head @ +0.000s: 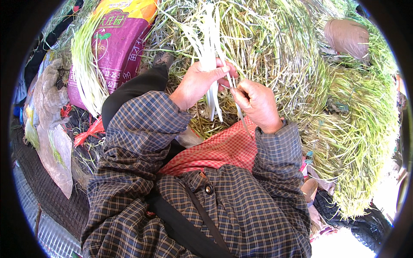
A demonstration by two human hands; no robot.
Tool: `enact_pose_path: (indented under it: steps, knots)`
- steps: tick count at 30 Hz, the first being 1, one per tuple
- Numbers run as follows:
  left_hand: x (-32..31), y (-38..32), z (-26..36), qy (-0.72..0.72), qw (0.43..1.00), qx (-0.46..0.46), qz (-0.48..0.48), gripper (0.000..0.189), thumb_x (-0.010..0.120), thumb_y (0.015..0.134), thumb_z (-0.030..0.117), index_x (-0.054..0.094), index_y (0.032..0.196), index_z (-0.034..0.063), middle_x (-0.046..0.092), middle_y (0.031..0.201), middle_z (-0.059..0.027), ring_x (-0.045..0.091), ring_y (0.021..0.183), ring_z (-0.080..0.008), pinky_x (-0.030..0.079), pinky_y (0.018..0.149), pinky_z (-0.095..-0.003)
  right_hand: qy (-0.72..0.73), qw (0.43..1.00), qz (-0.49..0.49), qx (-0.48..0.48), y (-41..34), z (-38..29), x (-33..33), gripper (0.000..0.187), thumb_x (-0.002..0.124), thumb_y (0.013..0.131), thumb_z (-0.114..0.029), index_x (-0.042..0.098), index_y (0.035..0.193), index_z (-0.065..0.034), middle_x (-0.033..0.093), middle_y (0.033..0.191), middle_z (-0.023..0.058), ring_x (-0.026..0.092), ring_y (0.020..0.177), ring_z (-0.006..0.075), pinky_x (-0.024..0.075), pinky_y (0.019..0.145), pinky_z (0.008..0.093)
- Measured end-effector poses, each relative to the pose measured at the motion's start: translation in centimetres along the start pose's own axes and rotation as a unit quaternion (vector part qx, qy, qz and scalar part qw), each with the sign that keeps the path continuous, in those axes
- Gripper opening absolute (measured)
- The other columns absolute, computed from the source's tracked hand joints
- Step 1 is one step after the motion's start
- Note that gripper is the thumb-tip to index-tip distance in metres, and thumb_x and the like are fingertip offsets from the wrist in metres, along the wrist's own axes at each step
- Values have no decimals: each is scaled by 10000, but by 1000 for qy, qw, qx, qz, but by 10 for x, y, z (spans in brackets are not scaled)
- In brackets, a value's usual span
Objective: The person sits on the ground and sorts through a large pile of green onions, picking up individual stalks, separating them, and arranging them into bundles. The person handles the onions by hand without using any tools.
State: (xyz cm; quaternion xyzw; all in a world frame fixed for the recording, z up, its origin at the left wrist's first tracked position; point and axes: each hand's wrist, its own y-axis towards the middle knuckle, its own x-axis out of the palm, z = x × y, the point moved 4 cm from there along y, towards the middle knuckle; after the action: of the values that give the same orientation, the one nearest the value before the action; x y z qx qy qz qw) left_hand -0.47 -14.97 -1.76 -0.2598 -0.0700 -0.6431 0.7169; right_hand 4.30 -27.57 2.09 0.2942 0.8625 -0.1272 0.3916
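My left hand (206, 79) is closed around a small bunch of long, pale stalks (209, 38), apparently garlic chives. Their white ends hang below my palm, and the leafy parts spread upward over the heap. Close beside it, my right hand (258, 103) pinches a thin pale strand (238, 111) between thumb and forefinger. That strand trails down toward the red checked cloth (222, 145) across my lap. Whether it is a whole stalk or a peeled leaf, I cannot tell. Behind both hands lies a large heap of loose green and straw-coloured stalks (277, 58).
A purple and yellow printed sack (129, 42) lies at left, with a sorted bundle of stalks (85, 71) on it. Red plastic ties (90, 131) and a grey fuzzy cloth (50, 92) are nearby. At right are more greens (361, 135) and a rounded brown object (347, 36).
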Motion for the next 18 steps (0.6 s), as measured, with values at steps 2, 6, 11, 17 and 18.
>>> enact_pose_path:
  steps: [2,6,11,17,18]
  knots:
    - [-2,0,-1,-31,999,-16,24,224,458,846,198,532,971,28,583,915,-67,533,730,-96,434,652,-224,41,999,-11,22,-2,-2,-1,131,565,757,-81,489,679,-8,454,515,59,422,449,92,341,414,248]
    - [-12,4,-5,-63,993,-12,95,210,459,848,208,511,971,46,582,891,-80,561,733,-126,442,654,-241,310,935,-136,103,-10,-12,-13,160,571,751,-146,513,655,-31,516,541,30,482,447,119,350,405,248]
    - [-37,3,-3,-102,971,24,214,174,439,860,168,482,940,19,572,857,-101,557,691,-136,452,588,-236,728,675,-70,-100,-28,-7,-60,146,606,693,-130,550,619,-18,548,570,54,475,429,82,354,359,220]
    - [-70,5,0,-127,927,67,345,145,441,852,117,491,929,5,560,864,-103,550,669,-136,439,575,-244,850,357,192,-337,-87,43,-178,205,525,753,-98,534,550,-66,549,501,0,454,400,78,373,395,209]
    - [-77,6,-1,-130,922,77,355,143,452,850,129,496,917,10,570,834,-107,560,647,-147,444,554,-254,835,350,257,-338,-93,41,-182,233,515,767,-104,537,537,-73,511,455,-14,425,370,80,377,411,211]
